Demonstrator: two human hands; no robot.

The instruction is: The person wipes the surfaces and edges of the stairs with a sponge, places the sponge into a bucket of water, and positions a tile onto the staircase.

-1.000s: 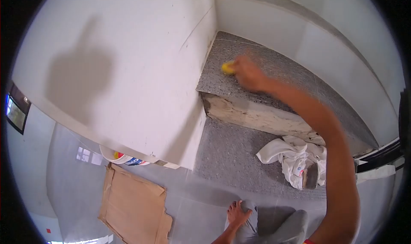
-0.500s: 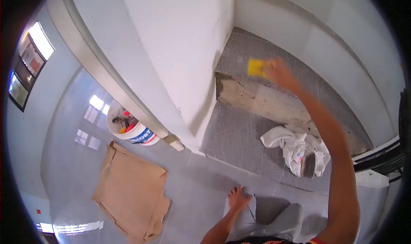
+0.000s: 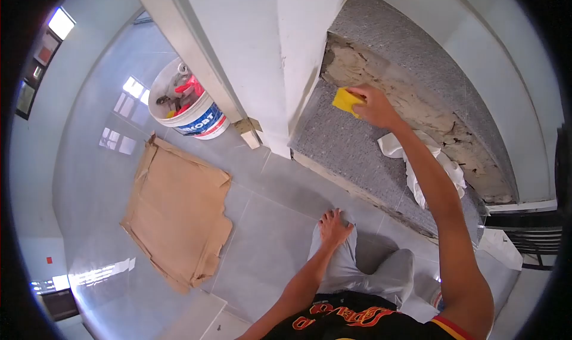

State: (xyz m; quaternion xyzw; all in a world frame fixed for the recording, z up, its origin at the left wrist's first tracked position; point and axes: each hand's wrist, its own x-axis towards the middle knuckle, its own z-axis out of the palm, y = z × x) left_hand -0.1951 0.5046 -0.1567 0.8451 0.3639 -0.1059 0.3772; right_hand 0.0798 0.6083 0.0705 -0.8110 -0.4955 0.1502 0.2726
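My right hand [image 3: 373, 106] is closed on a flat yellow pad [image 3: 346, 101], held over the lower grey speckled step [image 3: 333, 134] near the white wall. My left hand [image 3: 336, 227] rests on my knee in grey trousers, its fingers spread and nothing in it. Beneath my right forearm a crumpled white cloth [image 3: 445, 168] lies on the same step, partly hidden by the arm. Behind the hand rises the rough, stained riser [image 3: 411, 95] of the upper step [image 3: 396, 33].
A flattened cardboard sheet [image 3: 179, 209] lies on the floor at the left. Beyond it stands a white bucket [image 3: 205, 122] with tools and red items. The wall corner [image 3: 271, 72] juts out between bucket and steps. Black railings [image 3: 530, 238] are at the right edge.
My right hand has moved with the yellow pad from the upper step to the lower one. The view has swung left, showing more of the bucket and floor. My left hand has stayed on the knee.
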